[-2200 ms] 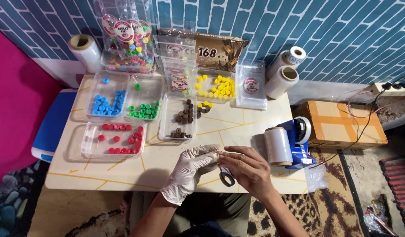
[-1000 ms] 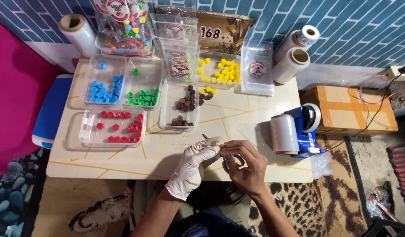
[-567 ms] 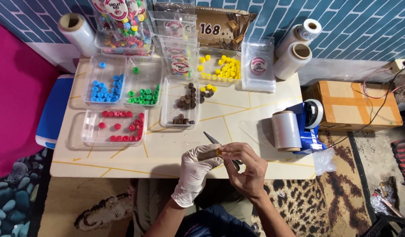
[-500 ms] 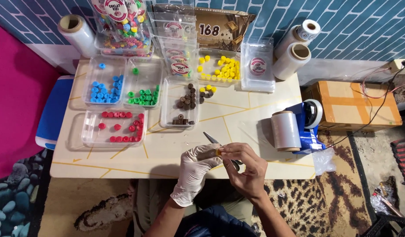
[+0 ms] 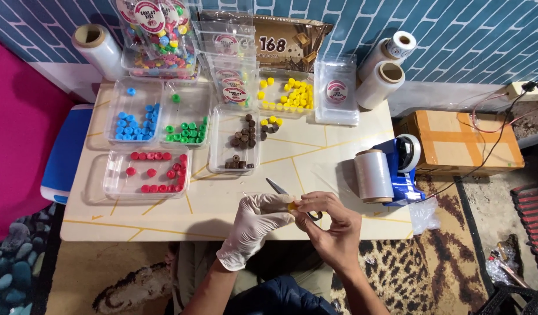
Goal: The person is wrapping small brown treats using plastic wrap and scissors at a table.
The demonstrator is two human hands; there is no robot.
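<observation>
Grip: left hand gloved, right hand bare | both pinch yellow piece | scissors beside

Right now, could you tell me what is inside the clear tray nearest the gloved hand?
The clear tray holds brown round pieces, clustered in its upper part, with a short row along the near end. Nothing covers them. The gloved left hand lies outside the tray.

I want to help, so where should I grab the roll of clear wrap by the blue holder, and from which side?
Grab the clear roll around its round middle, coming from the left. It stands upright on the table, and that side looks open. The blue holder sits tight against its right, so fingers probably would not fit there.
</observation>
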